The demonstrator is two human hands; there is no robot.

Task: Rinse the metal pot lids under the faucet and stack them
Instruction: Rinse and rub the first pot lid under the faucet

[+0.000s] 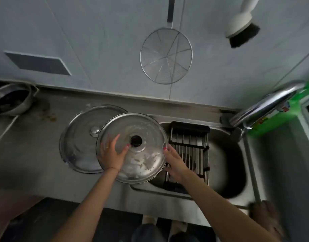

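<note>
A round metal pot lid (143, 126) with a black knob and smeared residue is held between the counter and the sink's left edge. My left hand (111, 152) lies flat on its left half, fingers spread toward the knob. My right hand (173, 160) grips its right rim. Behind and to the left, a second metal lid (80, 135) with a shiny knob lies flat on the counter, partly covered by the held lid. The chrome faucet (265, 105) arches over the sink from the right; no water shows.
A steel sink (227, 159) holds a black-framed wire rack (188, 151) across its left part. A dark pot (10, 100) sits at the counter's far left. A wire skimmer (166, 55) and a brush (242, 30) hang on the wall. A green bottle (276, 116) stands behind the faucet.
</note>
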